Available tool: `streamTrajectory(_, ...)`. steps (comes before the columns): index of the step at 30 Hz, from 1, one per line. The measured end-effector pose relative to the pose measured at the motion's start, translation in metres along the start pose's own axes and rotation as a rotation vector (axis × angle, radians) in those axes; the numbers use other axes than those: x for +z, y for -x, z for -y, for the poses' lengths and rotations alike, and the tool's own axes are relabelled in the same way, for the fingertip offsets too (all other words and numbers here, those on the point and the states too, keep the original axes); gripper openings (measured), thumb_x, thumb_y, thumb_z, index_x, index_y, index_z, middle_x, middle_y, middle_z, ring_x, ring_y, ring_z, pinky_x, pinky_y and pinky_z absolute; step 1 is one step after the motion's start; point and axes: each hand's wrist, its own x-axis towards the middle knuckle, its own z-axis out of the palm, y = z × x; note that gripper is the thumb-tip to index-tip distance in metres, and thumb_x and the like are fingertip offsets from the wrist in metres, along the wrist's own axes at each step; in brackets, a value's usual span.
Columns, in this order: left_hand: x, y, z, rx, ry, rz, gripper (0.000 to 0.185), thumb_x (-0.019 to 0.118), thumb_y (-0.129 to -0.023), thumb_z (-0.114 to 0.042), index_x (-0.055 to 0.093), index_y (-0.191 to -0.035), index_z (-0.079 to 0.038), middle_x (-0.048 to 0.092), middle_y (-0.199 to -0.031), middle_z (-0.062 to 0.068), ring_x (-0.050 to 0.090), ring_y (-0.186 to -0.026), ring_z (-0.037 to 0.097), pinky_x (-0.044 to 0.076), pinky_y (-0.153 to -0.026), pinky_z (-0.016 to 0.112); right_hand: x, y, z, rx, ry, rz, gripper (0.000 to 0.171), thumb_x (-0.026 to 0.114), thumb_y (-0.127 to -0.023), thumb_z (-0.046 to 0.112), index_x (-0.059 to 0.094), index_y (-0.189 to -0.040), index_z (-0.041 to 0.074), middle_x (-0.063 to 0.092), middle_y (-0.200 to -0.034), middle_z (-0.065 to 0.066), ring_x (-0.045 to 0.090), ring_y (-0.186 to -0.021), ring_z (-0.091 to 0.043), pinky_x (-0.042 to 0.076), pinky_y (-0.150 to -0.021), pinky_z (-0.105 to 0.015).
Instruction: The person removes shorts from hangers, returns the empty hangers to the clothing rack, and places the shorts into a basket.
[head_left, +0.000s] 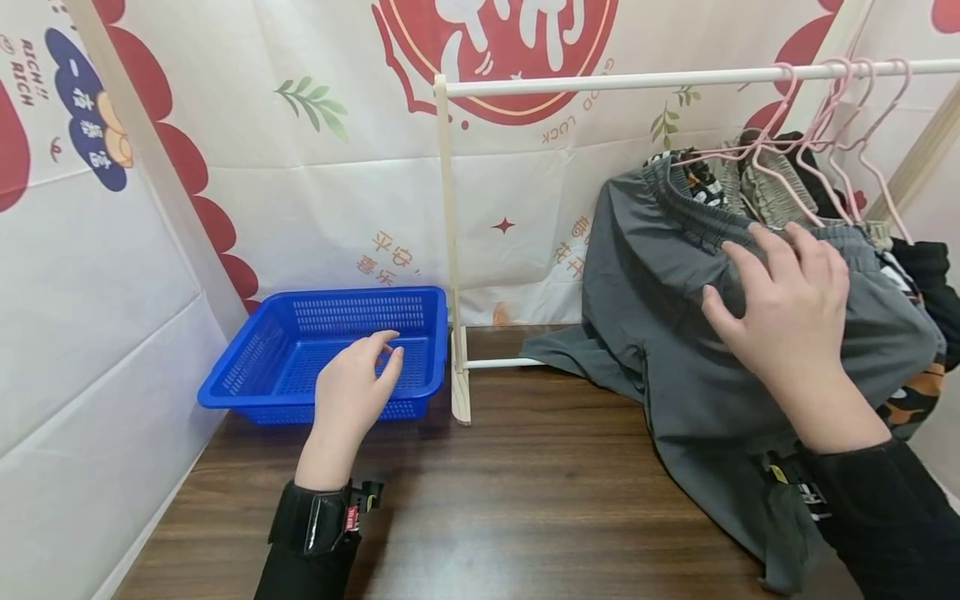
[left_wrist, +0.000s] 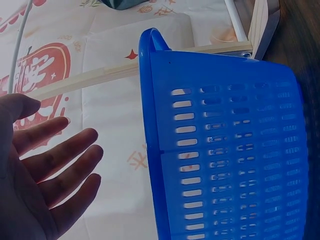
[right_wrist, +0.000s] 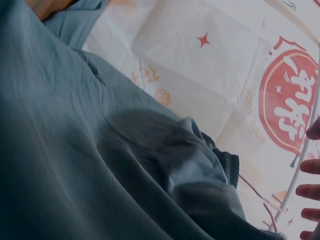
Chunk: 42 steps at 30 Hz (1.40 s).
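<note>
Grey trousers (head_left: 675, 308) with a gathered elastic waistband hang from a pink hanger (head_left: 780, 171), one leg trailing down onto the table. In front of them, just below the waistband, my right hand (head_left: 795, 325) is spread with its fingers apart and grips nothing. The same grey cloth (right_wrist: 60, 150) fills much of the right wrist view, with fingertips at its right edge. My left hand (head_left: 348, 387) hovers by the front of a blue plastic basket (head_left: 247, 402), fingers relaxed. In the left wrist view that hand (left_wrist: 45, 170) is beside the basket's slotted wall (left_wrist: 210, 67), holding nothing.
A white rail (head_left: 600, 84) on a wooden post (head_left: 450, 233) carries several pink hangers with more garments, dark, beige and patterned, behind the grey trousers. A printed cloth (head_left: 360, 200) forms the back and sides. The tabletop (head_left: 525, 483) is dark wood.
</note>
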Motion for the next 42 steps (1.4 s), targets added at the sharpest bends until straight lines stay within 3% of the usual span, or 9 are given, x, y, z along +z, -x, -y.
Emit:
streamTrajectory(3, -0.001, 0.001, 0.001, -0.004, -0.001, -0.005, 0.034, 0.057, -0.098, -0.032, 0.065, -0.124, -0.013, 0.071, -0.102, 0.007, 0.066, -0.081, 0.023, 0.053, -0.063, 0.038, -0.007, -0.002, -0.006, 0.063, 0.039, 0.065, 0.067, 0.043, -0.088, 0.051, 0.057, -0.13, 0.0, 0.043, -0.144, -0.02, 0.03, -0.137, -0.041, 0.016, -0.111, -0.058)
streamTrajectory(7, -0.001, 0.002, 0.003, -0.004, -0.002, -0.012, 0.034, 0.057, -0.098, -0.032, 0.065, -0.125, -0.013, 0.071, -0.103, 0.007, 0.067, -0.084, 0.024, 0.054, -0.066, 0.04, -0.017, -0.004, -0.012, 0.174, 0.107, 0.198, 0.072, 0.062, -0.084, 0.04, 0.043, -0.143, 0.003, 0.027, -0.154, -0.02, 0.016, -0.142, -0.041, 0.007, -0.112, -0.059)
streamTrajectory(12, -0.003, 0.003, 0.004, -0.009, 0.005, -0.015, 0.034, 0.056, -0.098, -0.033, 0.065, -0.124, -0.013, 0.071, -0.103, 0.006, 0.067, -0.086, 0.024, 0.054, -0.066, 0.04, -0.022, -0.005, -0.013, 0.301, 0.166, 0.28, 0.081, 0.072, -0.084, 0.03, 0.032, -0.148, 0.0, 0.017, -0.157, -0.021, 0.012, -0.142, -0.045, 0.006, -0.11, -0.063)
streamTrajectory(15, -0.003, 0.003, 0.004, -0.01, 0.007, -0.015, 0.033, 0.056, -0.098, -0.033, 0.065, -0.124, -0.013, 0.071, -0.103, 0.006, 0.067, -0.086, 0.023, 0.053, -0.066, 0.04, -0.024, -0.006, -0.012, 0.39, 0.19, 0.313, 0.08, 0.068, -0.088, 0.031, 0.027, -0.15, -0.001, 0.014, -0.157, -0.023, 0.014, -0.14, -0.048, 0.011, -0.107, -0.066)
streamTrajectory(21, -0.004, 0.003, 0.004, -0.002, 0.014, -0.013, 0.034, 0.055, -0.099, -0.033, 0.065, -0.124, -0.013, 0.071, -0.103, 0.006, 0.067, -0.084, 0.024, 0.053, -0.065, 0.04, -0.029, -0.011, -0.014, 0.534, 0.252, 0.339, 0.07, 0.053, -0.098, 0.034, 0.024, -0.151, -0.001, 0.024, -0.149, -0.03, 0.03, -0.125, -0.057, 0.024, -0.097, -0.069)
streamTrajectory(29, -0.003, 0.004, 0.003, -0.005, 0.018, -0.012, 0.033, 0.057, -0.098, -0.032, 0.065, -0.125, -0.013, 0.071, -0.101, 0.006, 0.065, -0.081, 0.022, 0.053, -0.065, 0.039, -0.036, -0.021, -0.016, 0.692, 0.349, 0.516, 0.071, 0.033, -0.102, 0.044, 0.017, -0.153, -0.002, 0.032, -0.138, -0.038, 0.038, -0.116, -0.058, 0.04, -0.082, -0.069)
streamTrajectory(36, -0.005, 0.004, 0.003, -0.017, 0.018, 0.003, 0.034, 0.056, -0.099, -0.033, 0.064, -0.126, -0.013, 0.071, -0.102, 0.006, 0.065, -0.082, 0.022, 0.053, -0.066, 0.039, -0.039, -0.03, -0.021, 0.772, 0.341, 0.655, 0.083, 0.021, -0.099, 0.057, 0.008, -0.152, -0.005, 0.038, -0.13, -0.042, 0.046, -0.102, -0.061, 0.041, -0.074, -0.067)
streamTrajectory(42, -0.008, 0.004, 0.002, -0.013, 0.017, -0.005, 0.035, 0.056, -0.099, -0.033, 0.064, -0.126, -0.013, 0.071, -0.102, 0.006, 0.065, -0.081, 0.022, 0.053, -0.066, 0.039, -0.038, -0.031, -0.026, 0.833, 0.313, 0.673, 0.092, 0.011, -0.096, 0.063, 0.018, -0.143, -0.016, 0.04, -0.114, -0.045, 0.046, -0.098, -0.062, 0.04, -0.073, -0.065)
